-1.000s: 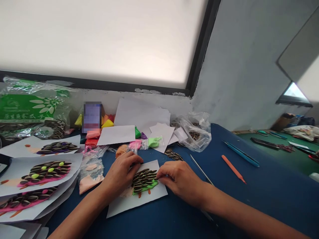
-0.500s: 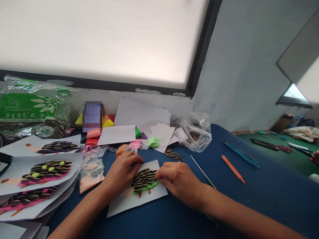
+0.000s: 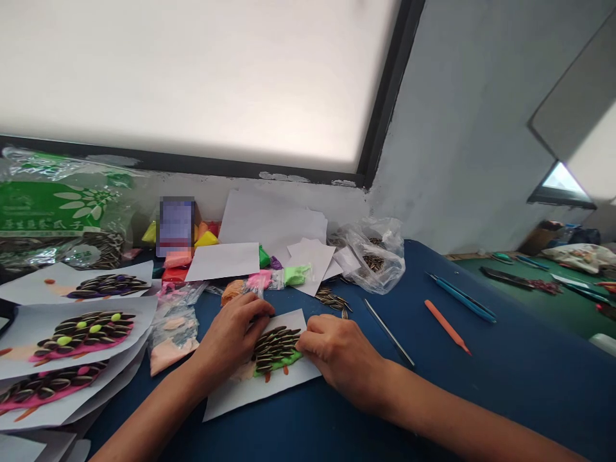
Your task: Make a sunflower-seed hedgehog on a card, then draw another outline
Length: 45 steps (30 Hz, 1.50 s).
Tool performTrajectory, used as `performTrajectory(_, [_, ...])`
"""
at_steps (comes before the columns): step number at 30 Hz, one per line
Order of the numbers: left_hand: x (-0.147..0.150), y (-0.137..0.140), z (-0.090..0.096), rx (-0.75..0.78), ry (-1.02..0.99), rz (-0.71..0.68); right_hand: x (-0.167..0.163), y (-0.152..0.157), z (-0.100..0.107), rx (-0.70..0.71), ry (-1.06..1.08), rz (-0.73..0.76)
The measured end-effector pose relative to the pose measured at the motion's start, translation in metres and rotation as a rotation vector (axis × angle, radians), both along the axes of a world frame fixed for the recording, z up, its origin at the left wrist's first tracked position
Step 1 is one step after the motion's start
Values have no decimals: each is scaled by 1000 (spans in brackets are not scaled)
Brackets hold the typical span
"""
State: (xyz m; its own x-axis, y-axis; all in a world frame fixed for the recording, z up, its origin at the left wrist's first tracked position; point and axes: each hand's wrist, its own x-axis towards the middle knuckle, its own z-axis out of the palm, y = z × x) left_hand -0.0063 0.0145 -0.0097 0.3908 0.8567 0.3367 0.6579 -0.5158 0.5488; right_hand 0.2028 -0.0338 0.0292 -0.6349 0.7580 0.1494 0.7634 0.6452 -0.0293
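A white rectangular paper card (image 3: 245, 399) lies between your hands on the blue tabletop (image 3: 356, 433), bearing a flat light-green clay shape (image 3: 285, 361) covered with dark striped seeds (image 3: 275, 344). The shape's long axis runs left to right, its right end at your right hand (image 3: 337, 350), the nearer one; whether those bent fingertips grip anything cannot be told. Your left hand (image 3: 240, 326) curls over the card's left part, its grip hidden. Beyond: a small loose seed pile (image 3: 333, 299).

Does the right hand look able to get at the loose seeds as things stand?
Probably yes: the loose seeds lie in plain view just beyond the right hand, and nothing seems to stand between. The clear plastic bag sits behind them, out of the way.
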Motion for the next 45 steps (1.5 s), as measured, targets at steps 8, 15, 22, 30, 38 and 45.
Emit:
performTrajectory(8, [1, 0, 1, 10, -13, 0, 5, 0, 12, -60, 136, -44])
performTrajectory(15, [0, 1, -2, 47, -20, 5, 26, 19, 36, -123, -78, -276])
performTrajectory(22, [-2, 2, -6, 45, -24, -3, 39, 15, 64, -321, -256, -362])
performTrajectory(30, [-2, 4, -8, 65, -26, -11, 41, 21, 45, -325, -182, -308])
performTrajectory(38, [-1, 2, -6, 60, -34, 2, 44, 13, 68, -388, -212, -328])
performTrajectory(45, [-1, 1, -6, 63, -30, -12, 38, 16, 47, -324, -172, -283])
